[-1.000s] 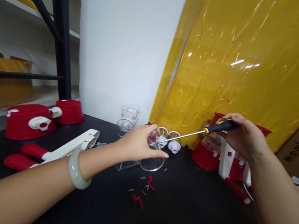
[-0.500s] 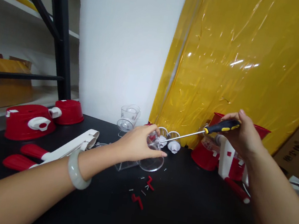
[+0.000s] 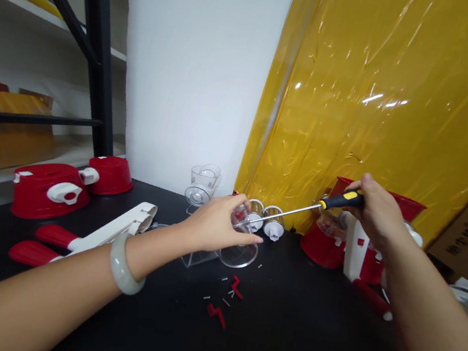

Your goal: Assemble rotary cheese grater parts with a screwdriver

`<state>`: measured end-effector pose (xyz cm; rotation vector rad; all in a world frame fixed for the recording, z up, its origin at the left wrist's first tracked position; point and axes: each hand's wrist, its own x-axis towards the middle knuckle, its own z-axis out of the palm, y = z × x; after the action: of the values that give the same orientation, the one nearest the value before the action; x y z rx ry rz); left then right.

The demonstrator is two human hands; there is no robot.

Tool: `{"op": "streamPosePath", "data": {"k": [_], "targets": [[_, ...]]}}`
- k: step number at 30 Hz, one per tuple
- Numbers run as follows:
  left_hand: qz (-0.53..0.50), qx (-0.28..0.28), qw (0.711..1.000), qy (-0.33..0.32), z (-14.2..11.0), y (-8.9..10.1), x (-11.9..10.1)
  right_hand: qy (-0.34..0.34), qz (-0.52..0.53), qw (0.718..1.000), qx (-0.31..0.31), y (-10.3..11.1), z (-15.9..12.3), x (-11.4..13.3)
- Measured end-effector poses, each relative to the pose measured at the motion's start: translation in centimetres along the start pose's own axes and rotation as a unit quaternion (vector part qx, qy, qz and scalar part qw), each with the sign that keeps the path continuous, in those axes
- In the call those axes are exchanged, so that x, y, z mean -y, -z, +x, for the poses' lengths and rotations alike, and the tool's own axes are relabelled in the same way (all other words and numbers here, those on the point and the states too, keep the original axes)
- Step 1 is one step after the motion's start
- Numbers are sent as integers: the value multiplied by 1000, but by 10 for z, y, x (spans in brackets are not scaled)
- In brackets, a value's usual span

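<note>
My left hand (image 3: 220,223), with a pale bangle on the wrist, grips a clear plastic housing (image 3: 238,255) that lies on the black table. In my right hand (image 3: 376,211) is a black-and-yellow screwdriver (image 3: 342,201), fingers closed on its handle. Its long shaft slants down to the left, and the tip reaches into the clear part beside my left fingers; what the tip touches is hard to see. Two small red plastic pieces (image 3: 237,287) lie in front of the housing, with several small screws (image 3: 226,301) scattered around them.
Two grater drums (image 3: 273,223) lie behind the housing, near another clear housing (image 3: 203,182). Red bases (image 3: 51,190) and white arms with red handles (image 3: 105,229) occupy the left. Red-and-white assembled parts (image 3: 323,244) stand at right, before a yellow plastic sheet (image 3: 381,103).
My right hand has shifted slightly left and turned on the screwdriver handle, which shows a different yellow patch. My left hand keeps its hold on the clear housing.
</note>
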<state>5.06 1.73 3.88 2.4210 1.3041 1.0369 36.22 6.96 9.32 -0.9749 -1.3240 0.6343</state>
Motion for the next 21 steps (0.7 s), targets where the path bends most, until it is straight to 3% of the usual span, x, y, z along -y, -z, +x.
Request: {"op": "streamPosePath", "data": {"k": [3, 7, 9, 14, 16, 21], "targets": [[-1, -1, 1000, -3, 0, 0, 1, 2, 76, 997, -22, -2, -5, 3], [1, 2, 1000, -6, 0, 0, 0, -8, 187, 980, 63, -4, -10, 9], [0, 4, 1000, -7, 0, 0, -1, -1, 168, 984, 57, -4, -8, 8], [1, 5, 1000, -3, 0, 0, 0, 5, -12, 999, -43, -2, 0, -3], [0, 1, 1000, -2, 0, 0, 0, 2, 12, 999, -43, -2, 0, -4], [7, 7, 1000, -3, 0, 0, 0, 2, 166, 986, 22, -4, -2, -2]]}}
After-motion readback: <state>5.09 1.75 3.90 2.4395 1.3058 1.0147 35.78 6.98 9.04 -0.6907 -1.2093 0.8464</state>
